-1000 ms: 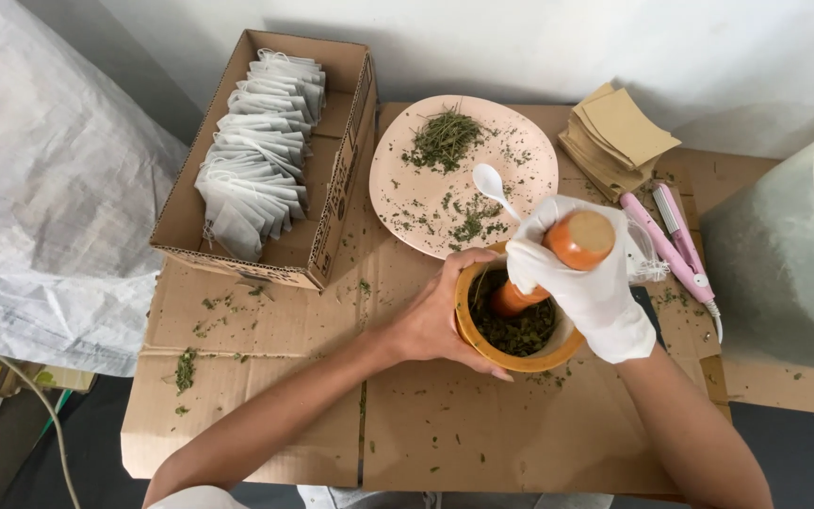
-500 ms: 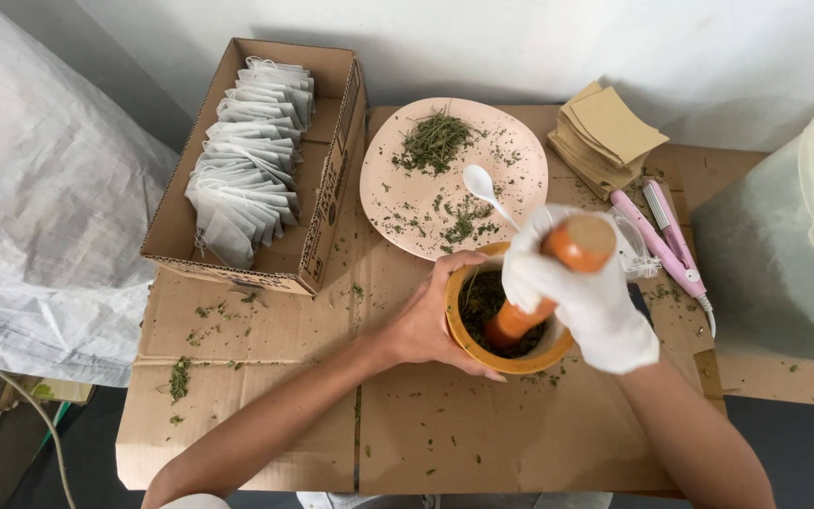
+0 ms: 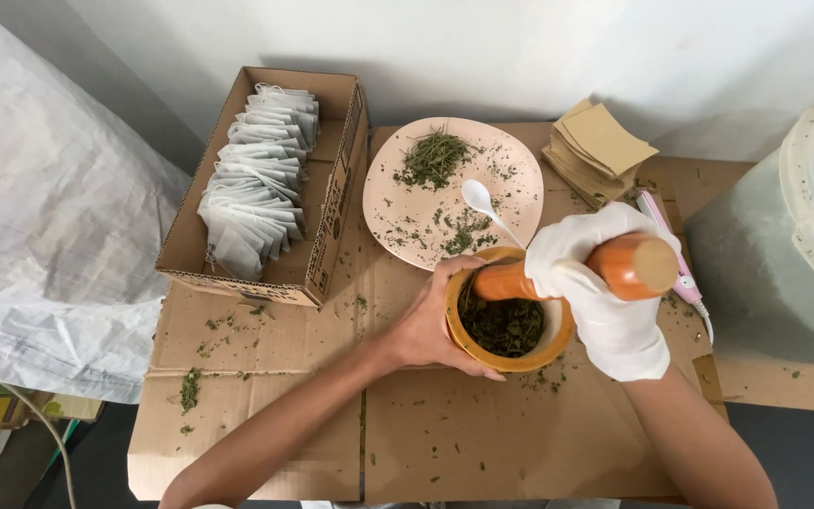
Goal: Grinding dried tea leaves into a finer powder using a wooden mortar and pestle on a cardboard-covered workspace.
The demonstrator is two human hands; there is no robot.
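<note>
Cardboard box [image 3: 327,203] of white sachets [image 3: 256,179], seemingly unprinted, beside plate [image 3: 520,179].

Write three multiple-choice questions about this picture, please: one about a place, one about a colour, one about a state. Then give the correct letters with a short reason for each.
1. Where does the white spoon lie?
A. on the pink plate
B. in the cardboard box
C. on the floor

2. What colour is the pestle?
A. blue
B. orange
C. black

3. What is the state of the left hand?
A. it lies flat on the cardboard, away from everything
B. it holds the spoon
C. it is bare and grips the side of the mortar

Answers:
1 A: the spoon rests on the plate among the scattered dried herbs.
2 B: the pestle in the gloved right hand is orange, its tip down in the mortar.
3 C: the bare fingers curl over the mortar's rim and wall.
</note>
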